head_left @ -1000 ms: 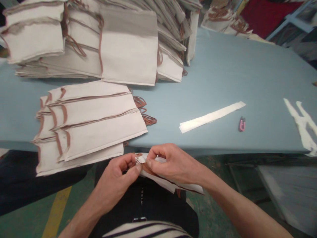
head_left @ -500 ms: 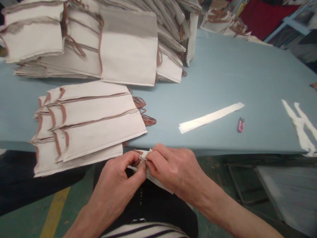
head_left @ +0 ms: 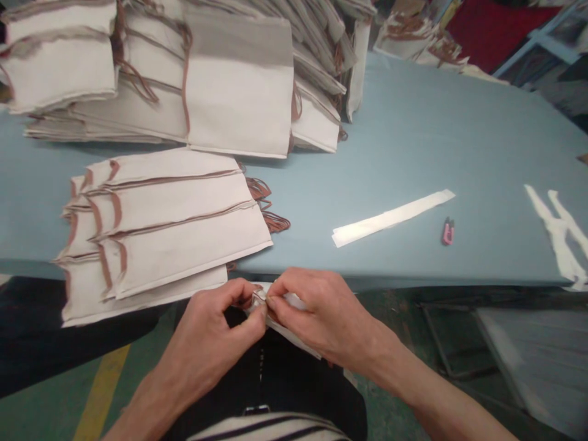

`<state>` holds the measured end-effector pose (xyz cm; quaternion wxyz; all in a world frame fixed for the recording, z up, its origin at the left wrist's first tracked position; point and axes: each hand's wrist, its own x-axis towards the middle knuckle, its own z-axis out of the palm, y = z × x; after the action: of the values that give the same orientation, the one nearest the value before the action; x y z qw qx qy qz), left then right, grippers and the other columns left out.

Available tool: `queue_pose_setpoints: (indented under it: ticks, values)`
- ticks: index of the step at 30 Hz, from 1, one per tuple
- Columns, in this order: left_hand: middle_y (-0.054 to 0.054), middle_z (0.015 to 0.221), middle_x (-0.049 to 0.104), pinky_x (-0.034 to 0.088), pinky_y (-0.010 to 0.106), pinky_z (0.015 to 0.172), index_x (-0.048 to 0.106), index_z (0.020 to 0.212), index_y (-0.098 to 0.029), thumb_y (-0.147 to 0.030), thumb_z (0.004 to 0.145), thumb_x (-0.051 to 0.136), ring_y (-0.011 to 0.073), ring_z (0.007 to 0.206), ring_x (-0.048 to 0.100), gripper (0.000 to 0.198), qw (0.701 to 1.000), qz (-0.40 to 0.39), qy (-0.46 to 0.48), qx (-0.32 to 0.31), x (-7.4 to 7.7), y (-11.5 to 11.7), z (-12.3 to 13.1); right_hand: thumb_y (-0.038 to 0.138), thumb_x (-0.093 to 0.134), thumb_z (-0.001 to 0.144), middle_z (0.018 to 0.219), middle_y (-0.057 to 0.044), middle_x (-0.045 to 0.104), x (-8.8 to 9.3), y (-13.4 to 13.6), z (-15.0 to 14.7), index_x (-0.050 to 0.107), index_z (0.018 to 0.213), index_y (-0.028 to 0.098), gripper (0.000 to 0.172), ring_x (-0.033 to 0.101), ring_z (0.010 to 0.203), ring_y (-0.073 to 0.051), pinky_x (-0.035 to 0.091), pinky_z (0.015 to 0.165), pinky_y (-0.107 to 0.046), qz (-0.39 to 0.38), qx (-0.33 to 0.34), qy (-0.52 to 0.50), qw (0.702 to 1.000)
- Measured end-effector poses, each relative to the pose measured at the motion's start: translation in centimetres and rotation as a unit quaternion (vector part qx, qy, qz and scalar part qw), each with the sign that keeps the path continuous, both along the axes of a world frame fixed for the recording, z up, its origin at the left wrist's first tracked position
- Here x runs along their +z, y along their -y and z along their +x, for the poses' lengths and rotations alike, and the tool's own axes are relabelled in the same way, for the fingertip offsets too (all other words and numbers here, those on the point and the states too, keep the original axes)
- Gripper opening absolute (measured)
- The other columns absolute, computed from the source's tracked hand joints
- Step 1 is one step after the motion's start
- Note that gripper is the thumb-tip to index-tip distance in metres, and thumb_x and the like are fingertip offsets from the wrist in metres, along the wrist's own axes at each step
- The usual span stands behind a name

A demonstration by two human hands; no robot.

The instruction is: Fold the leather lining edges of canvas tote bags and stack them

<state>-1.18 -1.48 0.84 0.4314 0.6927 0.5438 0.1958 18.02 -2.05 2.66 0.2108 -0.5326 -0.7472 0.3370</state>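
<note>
- In the head view, a table (head_left: 413,141) with a pale blue top is seen from its near edge.
- At 6 o'clock, a white paper bag (head_left: 290,301) is held low at the table's near edge, above the person's lap, and is partly hidden by the hands.
- The left hand (head_left: 206,331) is closed to a narrow grip, with the thumb and fingers pinching the bag's folded edge.
- The right hand (head_left: 321,318) is held in a similar narrow grip on the same edge, touching the left hand's fingertips.
- A brown cord (head_left: 257,300) is caught between the two grips.
- At 9 o'clock, a fanned stack of flat paper bags (head_left: 160,226) lies just beside the left hand, with brown cord loops (head_left: 264,202) showing past its edge.
- At 11 o'clock, a taller heap of paper bags (head_left: 239,86) is piled up.
- At 3 o'clock, a white paper strip (head_left: 390,217) lies near a pink utility knife (head_left: 448,231).
- Further toward the table's edge, white paper scraps (head_left: 558,236) are lying.
- At 7 o'clock, a yellow floor line (head_left: 101,392) is seen.
</note>
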Motion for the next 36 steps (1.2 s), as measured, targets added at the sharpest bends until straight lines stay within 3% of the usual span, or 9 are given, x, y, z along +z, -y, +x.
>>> queue_pose_setpoints:
  ticks: [5, 8, 13, 18, 22, 25, 28, 33, 36]
  values:
    - [0.003, 0.078, 0.073, 0.046, 0.034, 0.073, 0.066, 0.083, -0.022, -0.034, 0.087, 0.062, 0.0254, 0.075, 0.069, 0.013, 0.965, 0.221, -0.122, 0.074, -0.1, 0.8, 0.5, 0.013, 0.065, 0.095, 0.085, -0.003, 0.076, -0.1, 0.3, -0.3, 0.069, 0.085, 0.018, 0.013, 0.07, 0.075, -0.017, 0.04, 0.068, -0.028, 0.037, -0.018, 0.074, 0.996]
    - [-0.001, 0.065, 0.065, 0.04, 0.032, 0.062, 0.064, 0.08, -0.023, -0.033, 0.093, 0.059, 0.0204, 0.056, 0.06, 0.017, 0.947, 0.267, -0.163, 0.075, -0.1, 1.5, 1.0, 0.015, 0.064, 0.097, 0.086, -0.004, 0.077, -0.2, 0.4, -0.5, 0.068, 0.084, 0.017, 0.013, 0.071, 0.077, -0.018, 0.039, 0.067, -0.029, 0.023, -0.027, 0.102, 0.994]
    - [-0.007, 0.05, 0.048, 0.033, 0.028, 0.051, 0.067, 0.078, -0.024, -0.032, 0.094, 0.056, 0.0143, 0.04, 0.044, 0.021, 0.964, 0.211, -0.145, 0.073, 0.0, 2.0, 1.3, 0.014, 0.061, 0.1, 0.087, -0.004, 0.076, -0.1, 0.4, -0.7, 0.069, 0.087, 0.017, 0.016, 0.072, 0.079, -0.019, 0.04, 0.068, -0.031, 0.018, -0.002, 0.122, 0.992]
    - [-0.005, 0.055, 0.06, 0.036, 0.027, 0.053, 0.07, 0.077, -0.022, -0.036, 0.091, 0.056, 0.0137, 0.046, 0.052, 0.024, 0.986, 0.112, -0.088, 0.091, 0.0, 1.7, 1.3, 0.014, 0.058, 0.102, 0.085, -0.006, 0.075, -0.1, 0.6, -1.0, 0.07, 0.089, 0.016, 0.018, 0.071, 0.077, -0.021, 0.037, 0.064, -0.033, 0.052, 0.017, 0.155, 0.986]
    - [-0.004, 0.055, 0.059, 0.037, 0.023, 0.05, 0.064, 0.064, -0.021, -0.037, 0.08, 0.062, 0.0118, 0.048, 0.051, 0.023, 0.989, -0.017, 0.031, 0.146, 0.0, 1.4, 1.9, 0.013, 0.06, 0.099, 0.086, -0.007, 0.076, -0.4, 0.7, -1.2, 0.07, 0.089, 0.015, 0.015, 0.071, 0.076, -0.021, 0.036, 0.064, -0.032, 0.032, 0.001, 0.141, 0.989]
    - [-0.004, 0.053, 0.058, 0.036, 0.02, 0.047, 0.062, 0.058, -0.02, -0.037, 0.069, 0.067, 0.0102, 0.048, 0.049, 0.021, 0.959, -0.095, 0.144, 0.225, -0.5, 1.2, 2.6, 0.011, 0.064, 0.094, 0.086, -0.005, 0.077, -0.9, 0.5, -1.1, 0.07, 0.084, 0.016, 0.012, 0.068, 0.077, -0.019, 0.038, 0.069, -0.031, -0.02, -0.047, 0.084, 0.995]
    - [-0.005, 0.05, 0.057, 0.037, 0.019, 0.045, 0.062, 0.06, -0.019, -0.038, 0.067, 0.067, 0.0093, 0.046, 0.047, 0.021, 0.938, -0.13, 0.196, 0.257, -1.7, 1.2, 3.2, 0.013, 0.064, 0.091, 0.078, 0.0, 0.072, -1.7, 0.1, -0.8, 0.068, 0.079, 0.018, 0.013, 0.062, 0.073, -0.016, 0.039, 0.07, -0.028, -0.104, -0.105, -0.018, 0.989]
    - [-0.003, 0.052, 0.06, 0.047, 0.022, 0.046, 0.058, 0.063, -0.02, -0.042, 0.073, 0.064, 0.0114, 0.045, 0.052, 0.025, 0.922, -0.165, 0.248, 0.246, -3.1, 1.6, 3.4, 0.027, 0.056, 0.096, 0.064, 0.007, 0.055, -3.2, 0.3, -0.2, 0.059, 0.076, 0.02, 0.021, 0.045, 0.057, -0.011, 0.035, 0.053, -0.022, -0.272, -0.12, -0.215, 0.93]
    - [-0.004, 0.053, 0.06, 0.046, 0.019, 0.048, 0.062, 0.063, -0.019, -0.038, 0.072, 0.069, 0.0095, 0.047, 0.052, 0.023, 0.927, -0.142, 0.245, 0.244, -2.6, 1.8, 3.1, 0.027, 0.056, 0.097, 0.065, 0.006, 0.059, -3.1, 0.5, 0.1, 0.061, 0.077, 0.02, 0.022, 0.05, 0.057, -0.011, 0.038, 0.054, -0.022, -0.226, -0.104, -0.192, 0.949]
